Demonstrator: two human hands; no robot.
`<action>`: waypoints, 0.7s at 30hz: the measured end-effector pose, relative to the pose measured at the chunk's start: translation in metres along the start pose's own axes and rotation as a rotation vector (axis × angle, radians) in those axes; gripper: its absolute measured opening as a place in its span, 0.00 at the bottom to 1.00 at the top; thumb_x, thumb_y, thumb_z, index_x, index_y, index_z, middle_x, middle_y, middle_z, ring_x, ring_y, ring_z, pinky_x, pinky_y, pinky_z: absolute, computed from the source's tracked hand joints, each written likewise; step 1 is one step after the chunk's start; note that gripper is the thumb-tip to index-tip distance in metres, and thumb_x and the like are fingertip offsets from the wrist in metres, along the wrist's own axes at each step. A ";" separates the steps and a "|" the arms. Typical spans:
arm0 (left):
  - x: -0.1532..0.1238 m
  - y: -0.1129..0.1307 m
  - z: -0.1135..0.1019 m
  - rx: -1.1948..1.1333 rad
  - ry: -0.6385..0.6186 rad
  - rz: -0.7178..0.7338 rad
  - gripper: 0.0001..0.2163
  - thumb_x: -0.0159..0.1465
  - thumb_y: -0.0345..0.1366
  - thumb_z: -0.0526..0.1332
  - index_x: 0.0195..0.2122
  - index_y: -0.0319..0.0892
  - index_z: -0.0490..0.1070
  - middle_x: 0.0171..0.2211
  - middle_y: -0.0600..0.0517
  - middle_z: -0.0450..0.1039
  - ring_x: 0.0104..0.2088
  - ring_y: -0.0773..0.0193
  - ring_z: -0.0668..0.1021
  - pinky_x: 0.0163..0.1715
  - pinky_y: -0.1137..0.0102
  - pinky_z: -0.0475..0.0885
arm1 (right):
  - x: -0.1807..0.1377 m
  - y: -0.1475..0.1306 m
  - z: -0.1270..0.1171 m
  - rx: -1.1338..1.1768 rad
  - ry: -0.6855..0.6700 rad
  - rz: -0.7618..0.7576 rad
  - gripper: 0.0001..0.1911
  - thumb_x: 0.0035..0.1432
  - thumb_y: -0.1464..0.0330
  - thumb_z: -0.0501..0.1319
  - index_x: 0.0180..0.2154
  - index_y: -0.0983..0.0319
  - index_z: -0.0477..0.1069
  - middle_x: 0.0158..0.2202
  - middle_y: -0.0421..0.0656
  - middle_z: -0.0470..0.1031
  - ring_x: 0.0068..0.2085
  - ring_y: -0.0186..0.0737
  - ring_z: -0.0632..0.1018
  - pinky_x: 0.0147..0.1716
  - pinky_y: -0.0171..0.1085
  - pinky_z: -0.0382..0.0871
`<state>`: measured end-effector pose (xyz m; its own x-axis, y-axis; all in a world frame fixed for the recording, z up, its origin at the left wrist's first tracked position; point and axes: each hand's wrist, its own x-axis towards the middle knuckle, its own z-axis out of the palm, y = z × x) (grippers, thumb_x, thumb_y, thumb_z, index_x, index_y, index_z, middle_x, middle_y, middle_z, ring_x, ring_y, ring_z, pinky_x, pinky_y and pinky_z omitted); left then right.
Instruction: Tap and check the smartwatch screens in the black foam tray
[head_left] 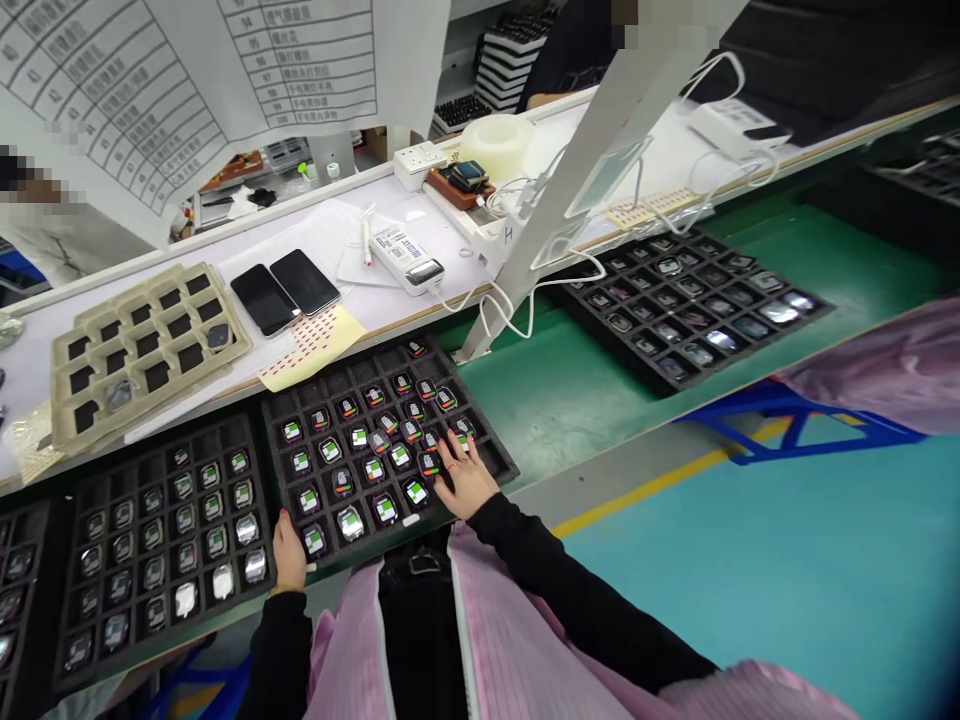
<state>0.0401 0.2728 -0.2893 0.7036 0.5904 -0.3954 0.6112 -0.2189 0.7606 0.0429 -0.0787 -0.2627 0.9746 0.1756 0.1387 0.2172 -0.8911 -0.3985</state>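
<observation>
- Head view: a dark tray [489,462] of smartwatches [385,507] lies straight in front of the person, on the green desk [551,425] just below a white raised shelf [472,255].
- Left hand [289,555]: at the tray's near left corner, thumb up along the side; the other fingers are mostly hidden, so I cannot tell how firmly they close on the edge.
- Right hand [471,485]: palm down over the near right part, fingers spread across the last watches; whether the fingertips press on them or sit just above, I cannot tell.
- So the tray lies between the hands, most of its watches left of the right hand, with some bare compartments at the right end.
- Handling, as I judge it: the tray looks like stiff foam, light in itself but weighted by its load; best held level by two opposite sides.
- Watches probably have smooth, slippery glass that could scratch; the case edges make the safer grip.
- Another filled tray [238,430] lies beside the left hand.
</observation>
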 end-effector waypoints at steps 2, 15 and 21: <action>-0.002 0.004 0.000 0.013 -0.003 -0.007 0.22 0.68 0.47 0.50 0.49 0.34 0.71 0.54 0.38 0.71 0.59 0.54 0.69 0.62 0.54 0.59 | 0.001 -0.001 -0.002 -0.009 -0.003 0.001 0.34 0.56 0.71 0.51 0.62 0.82 0.53 0.55 0.62 0.71 0.67 0.58 0.55 0.63 0.63 0.49; -0.007 0.015 0.001 0.083 -0.008 -0.011 0.25 0.66 0.46 0.47 0.50 0.29 0.71 0.52 0.36 0.73 0.59 0.51 0.70 0.62 0.61 0.59 | -0.012 0.050 -0.002 0.079 0.236 0.235 0.30 0.63 0.70 0.47 0.66 0.71 0.49 0.56 0.57 0.71 0.65 0.58 0.59 0.61 0.67 0.51; -0.006 0.016 0.002 0.108 0.007 -0.011 0.26 0.67 0.46 0.46 0.53 0.28 0.69 0.56 0.35 0.69 0.61 0.51 0.68 0.63 0.61 0.58 | 0.013 0.062 0.005 0.129 0.156 0.250 0.36 0.65 0.69 0.45 0.69 0.71 0.33 0.63 0.57 0.62 0.66 0.56 0.58 0.61 0.63 0.55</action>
<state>0.0469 0.2644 -0.2758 0.6941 0.5988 -0.3996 0.6547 -0.2943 0.6963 0.0695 -0.1301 -0.2900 0.9809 -0.1176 0.1552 -0.0135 -0.8360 -0.5485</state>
